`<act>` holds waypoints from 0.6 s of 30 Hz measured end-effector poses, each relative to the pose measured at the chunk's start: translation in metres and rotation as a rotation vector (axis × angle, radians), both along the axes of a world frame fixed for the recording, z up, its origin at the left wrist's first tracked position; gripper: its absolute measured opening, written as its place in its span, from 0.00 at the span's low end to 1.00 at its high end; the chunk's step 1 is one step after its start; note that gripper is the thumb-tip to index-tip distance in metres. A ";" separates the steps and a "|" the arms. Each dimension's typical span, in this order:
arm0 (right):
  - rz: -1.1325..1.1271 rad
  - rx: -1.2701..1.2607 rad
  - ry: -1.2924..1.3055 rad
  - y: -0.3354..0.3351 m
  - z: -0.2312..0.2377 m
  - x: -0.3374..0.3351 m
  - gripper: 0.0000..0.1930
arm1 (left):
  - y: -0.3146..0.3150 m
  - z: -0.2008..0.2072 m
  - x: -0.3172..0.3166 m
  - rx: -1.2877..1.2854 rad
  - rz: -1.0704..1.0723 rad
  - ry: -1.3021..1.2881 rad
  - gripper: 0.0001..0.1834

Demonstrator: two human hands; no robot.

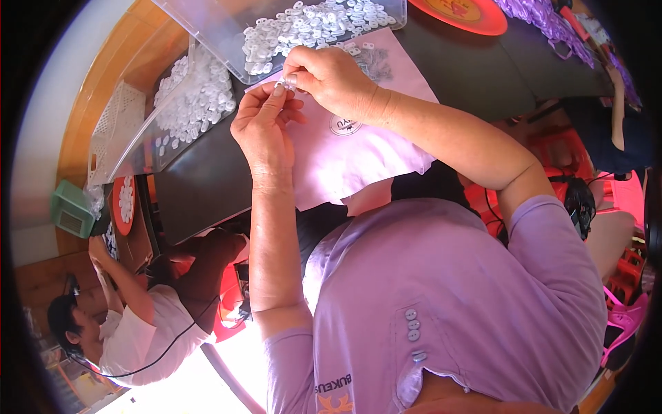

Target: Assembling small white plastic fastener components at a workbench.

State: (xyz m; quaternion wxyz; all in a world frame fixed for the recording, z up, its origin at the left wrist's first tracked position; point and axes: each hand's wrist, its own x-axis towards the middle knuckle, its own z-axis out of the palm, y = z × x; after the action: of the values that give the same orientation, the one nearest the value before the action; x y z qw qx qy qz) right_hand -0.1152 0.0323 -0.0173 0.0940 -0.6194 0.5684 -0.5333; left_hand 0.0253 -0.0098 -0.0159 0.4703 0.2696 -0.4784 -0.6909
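My left hand (264, 131) and my right hand (338, 81) meet above a pale pink cloth (358, 165) laid over the dark table edge and my lap. Thumb and fingers of both hands pinch a small white plastic piece (280, 84), mostly covered by the fingertips. Just beyond them stands a clear plastic bin (207, 34) with a heap of small white oval pieces (296, 34), which look holed. A loose pile of thin grey metal bits (374, 63) lies on the cloth, past my right hand, with a few white pieces beside it.
Left of my hands, another clear container holds more white pieces (193, 103). A red plate (476, 15) sits at the far side, with purple items (538, 24) to its right. At lower left a co-worker (145, 324) sits near a green basket (72, 207) and a red dish (117, 214).
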 end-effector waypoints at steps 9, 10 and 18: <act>0.002 -0.087 0.069 0.000 -0.006 0.005 0.03 | 0.001 -0.002 -0.001 -0.028 0.061 -0.073 0.02; 0.008 -0.059 0.064 0.001 -0.005 0.006 0.03 | 0.002 -0.002 -0.001 -0.042 0.061 -0.083 0.02; 0.086 -0.044 -0.085 0.002 0.001 0.000 0.01 | 0.009 0.005 -0.002 -0.057 0.107 -0.072 0.03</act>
State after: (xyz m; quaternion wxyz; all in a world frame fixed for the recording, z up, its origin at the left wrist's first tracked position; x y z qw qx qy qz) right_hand -0.1151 0.0346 -0.0163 0.1273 -0.6218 0.5251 -0.5669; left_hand 0.0232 -0.0007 -0.0106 0.4965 0.3057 -0.4995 -0.6407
